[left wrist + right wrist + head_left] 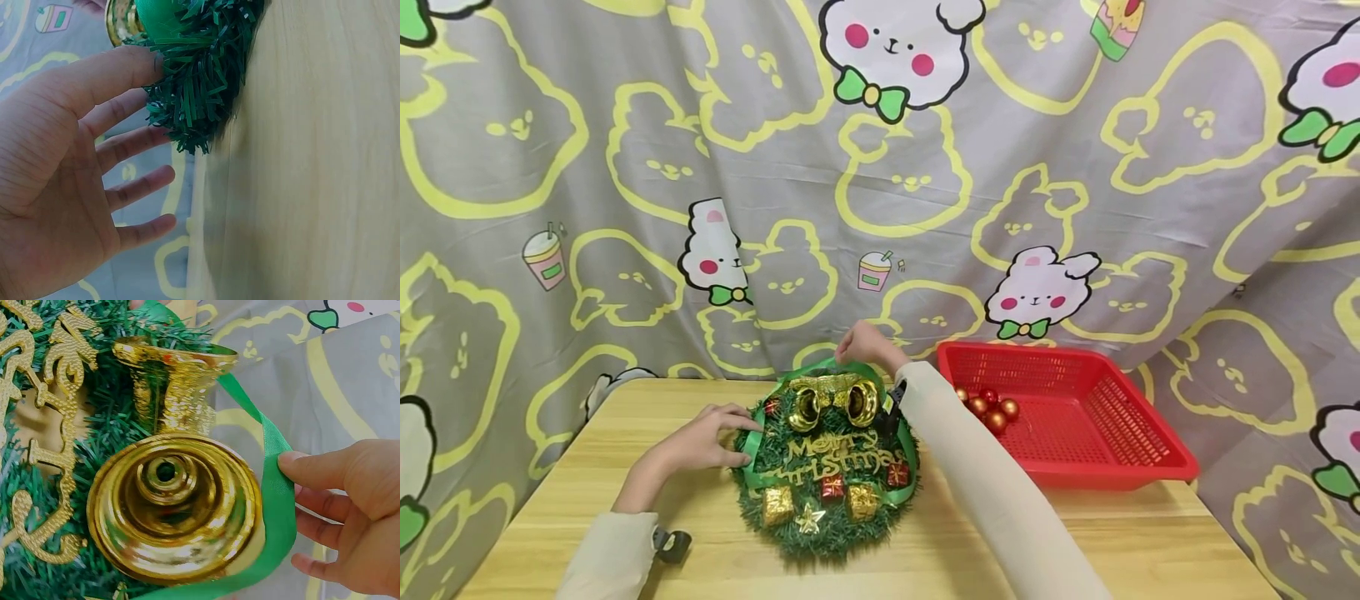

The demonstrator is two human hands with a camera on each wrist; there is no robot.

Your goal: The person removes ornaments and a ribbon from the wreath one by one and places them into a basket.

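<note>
A green tinsel wreath (pixel 820 542) lies on the wooden table, decorated with gold bells (pixel 862 403), gold "Merry Christmas" lettering (pixel 835 451), small gift boxes (pixel 862 502) and a gold star (pixel 809 519). Around it runs a loop of green ribbon (pixel 279 500). At the wreath's far edge, above the bells, my right hand (pixel 867 346) pinches the ribbon between thumb and fingers. My left hand (pixel 703 437) is at the wreath's left side, fingers spread and only slightly bent; in the left wrist view its thumb and forefinger touch the tinsel edge.
To the right on the table (pixel 700 550) stands a red plastic basket (pixel 1120 475). Several gold and red baubles (pixel 996 421) sit in its left end. A grey curtain (pixel 790 167) with cartoon prints hangs right behind the table.
</note>
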